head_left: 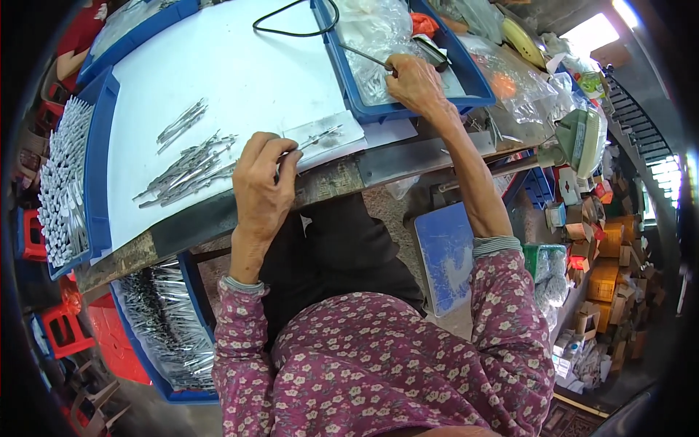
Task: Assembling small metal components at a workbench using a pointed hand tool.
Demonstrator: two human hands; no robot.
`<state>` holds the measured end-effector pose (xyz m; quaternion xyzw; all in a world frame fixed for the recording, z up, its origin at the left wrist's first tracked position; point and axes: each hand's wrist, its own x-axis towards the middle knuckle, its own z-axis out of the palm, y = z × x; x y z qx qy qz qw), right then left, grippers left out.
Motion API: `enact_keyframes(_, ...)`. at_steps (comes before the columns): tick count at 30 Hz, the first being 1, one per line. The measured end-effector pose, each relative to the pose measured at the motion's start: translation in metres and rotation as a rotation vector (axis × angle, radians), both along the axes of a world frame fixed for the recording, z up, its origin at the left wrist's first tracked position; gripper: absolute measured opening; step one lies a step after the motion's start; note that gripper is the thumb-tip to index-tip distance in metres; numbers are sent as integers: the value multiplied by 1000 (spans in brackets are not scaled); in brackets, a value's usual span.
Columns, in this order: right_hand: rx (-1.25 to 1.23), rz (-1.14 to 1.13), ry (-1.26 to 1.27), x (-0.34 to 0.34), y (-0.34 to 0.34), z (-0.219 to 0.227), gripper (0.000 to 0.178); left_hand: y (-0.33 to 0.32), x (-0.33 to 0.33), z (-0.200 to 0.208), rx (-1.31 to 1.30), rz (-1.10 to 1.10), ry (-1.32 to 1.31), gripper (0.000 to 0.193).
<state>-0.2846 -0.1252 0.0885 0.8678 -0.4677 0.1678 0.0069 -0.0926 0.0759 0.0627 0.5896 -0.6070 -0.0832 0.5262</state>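
My left hand (262,178) is at the table's front edge, thumb and fingers pinched together. A small dark bit shows at its fingertips, too hidden to name. Right beside it, a slim metal piece (320,136) rests on a flat pale block (348,131) with a grey smudge. Over a blue tray (397,113) my right hand (419,84) is closed round a thin metal rod (362,54); its shaft points left, and the end inside the fist is hidden. Left of my left hand, slender silvery metal pieces (186,171) lie in a loose pile, with a smaller bunch (182,124) behind.
Blue trays hold many white sticks (65,175) at left and metal pieces (164,320) below the table edge. A black cord loop (295,30) lies on the white sheet (218,65). At right stand a lamp head (582,142) and a blue stool top (444,258).
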Motion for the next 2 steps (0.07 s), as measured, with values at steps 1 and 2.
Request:
enact_keyframes(1,-9,0,45,3,-2,-1,20,5,5,0,-1,20,-30,6)
enact_keyframes(2,-2,-14,61,4,-4,-3,20,9,10,-1,-1,39,-60,5)
